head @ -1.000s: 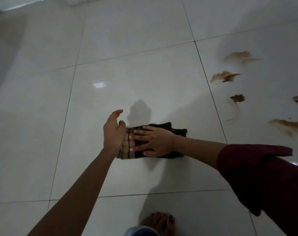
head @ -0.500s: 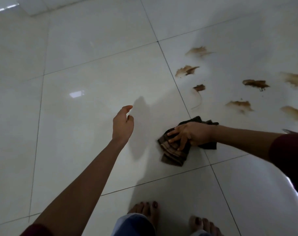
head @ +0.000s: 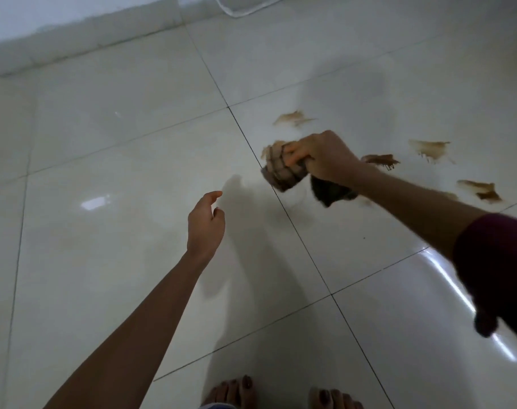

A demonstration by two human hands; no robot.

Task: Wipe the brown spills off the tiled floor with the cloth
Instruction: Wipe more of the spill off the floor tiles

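My right hand (head: 322,156) grips a bunched brown checked cloth (head: 283,174), pressing it on the glossy white tiled floor (head: 118,178) over a brown spill whose edge (head: 266,150) shows at the cloth's left. A dark tail of the cloth (head: 331,191) hangs below my wrist. More brown spills lie around: one just beyond the cloth (head: 292,118), one behind my wrist (head: 381,160), two further right (head: 430,147) (head: 481,190). My left hand (head: 205,224) hovers open and empty over the tile to the left of the cloth.
My bare feet (head: 236,391) stand at the bottom edge. A white skirting and wall (head: 83,31) run along the top left. A white rounded object (head: 242,7) sits on the floor at the top edge.
My right hand has carried the cloth away from me and to the right, across the grout line onto the spill nearest that line. The cloth is now bunched in a fist. My left hand stayed apart from it.
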